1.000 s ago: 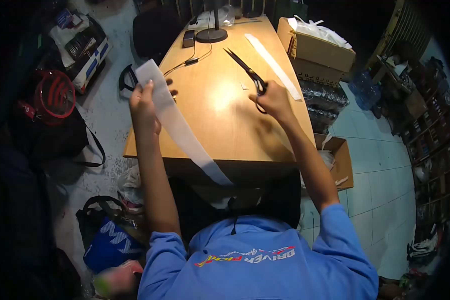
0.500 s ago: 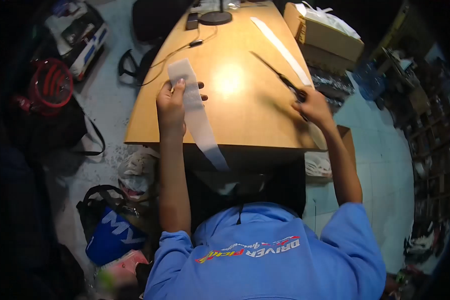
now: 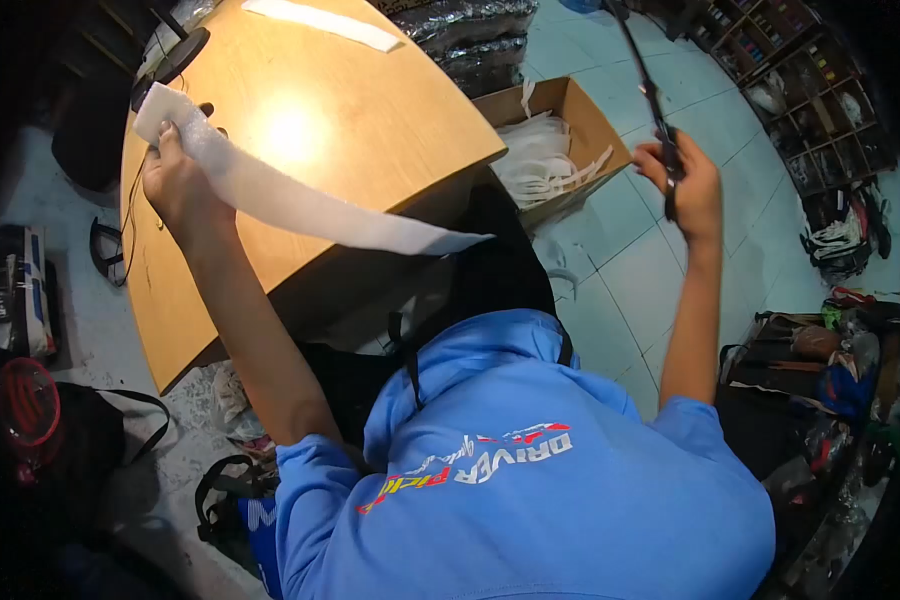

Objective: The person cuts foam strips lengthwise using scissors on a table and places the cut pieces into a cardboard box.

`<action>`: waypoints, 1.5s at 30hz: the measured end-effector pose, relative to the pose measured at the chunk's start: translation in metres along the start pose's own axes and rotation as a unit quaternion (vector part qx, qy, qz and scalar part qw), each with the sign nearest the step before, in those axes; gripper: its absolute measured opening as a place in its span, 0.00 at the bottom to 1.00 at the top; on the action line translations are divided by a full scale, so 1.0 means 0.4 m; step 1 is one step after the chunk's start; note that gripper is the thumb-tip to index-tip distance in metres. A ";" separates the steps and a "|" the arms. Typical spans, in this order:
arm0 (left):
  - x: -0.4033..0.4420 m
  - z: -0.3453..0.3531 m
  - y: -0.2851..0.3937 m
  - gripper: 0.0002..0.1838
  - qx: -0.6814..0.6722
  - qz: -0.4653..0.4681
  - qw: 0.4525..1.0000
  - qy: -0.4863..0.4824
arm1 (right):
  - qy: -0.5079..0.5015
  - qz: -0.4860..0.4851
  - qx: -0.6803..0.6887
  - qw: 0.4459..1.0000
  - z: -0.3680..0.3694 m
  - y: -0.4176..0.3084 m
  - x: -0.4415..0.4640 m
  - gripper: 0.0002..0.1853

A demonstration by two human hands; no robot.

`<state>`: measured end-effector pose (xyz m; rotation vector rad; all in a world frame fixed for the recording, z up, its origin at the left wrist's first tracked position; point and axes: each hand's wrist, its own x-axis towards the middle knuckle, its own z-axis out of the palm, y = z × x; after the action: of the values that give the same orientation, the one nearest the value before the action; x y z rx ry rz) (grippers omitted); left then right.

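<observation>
A long white strip of soft, foam-like sheet (image 3: pixel 300 207) is pinched near its upper end by my left hand (image 3: pixel 182 185), thumb on top. The strip curves to the right past the table's edge, and its pointed tail hangs over my dark-clothed lap. Off to the right, above the tiled floor, my right hand (image 3: pixel 700 195) is closed around the handles of black scissors (image 3: pixel 650 92). Their long blades point up and away, apart from the strip. A second white strip (image 3: pixel 325 22) lies at the table's far side.
The wooden table (image 3: pixel 370 130) stands at front left, with a black lamp base (image 3: pixel 182 55) on it. Right of it, an open cardboard box (image 3: pixel 595 125) holds white offcuts (image 3: pixel 530 155). Shelving (image 3: pixel 800 90) and bagged items line the right; a black bag (image 3: pixel 85 430) sits at left.
The view has turned to the right. My right hand has moved the scissors from over the table out beyond its right side. My left hand still grips the strip, now stretched out more sideways.
</observation>
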<state>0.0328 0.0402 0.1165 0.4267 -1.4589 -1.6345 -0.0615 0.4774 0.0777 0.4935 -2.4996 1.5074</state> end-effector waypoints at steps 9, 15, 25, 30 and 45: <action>0.054 -0.044 -0.113 0.20 -0.090 -0.031 0.990 0.108 | -0.366 -0.095 0.293 0.878 0.491 -0.191 0.105 0.27; 0.021 -0.235 -0.124 0.17 -0.075 0.014 0.976 0.206 | -0.508 -0.072 0.204 0.834 0.553 -0.217 0.123 0.22; -0.171 -0.124 -0.049 0.11 -0.153 -0.177 0.972 0.028 | -0.526 -0.241 0.078 0.812 0.606 -0.404 0.320 0.23; -0.146 -0.148 -0.105 0.07 -0.204 -0.167 0.957 0.122 | -0.199 -0.330 0.029 0.922 0.489 -0.459 0.329 0.30; -0.125 -0.151 -0.106 0.06 -0.244 -0.122 0.943 0.193 | -0.545 0.100 0.204 0.807 0.431 -0.228 -0.117 0.38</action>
<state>0.0895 0.0386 0.0476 0.6151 -0.6992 -1.9045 0.0187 0.2947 0.0568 1.6107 -2.9923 2.3294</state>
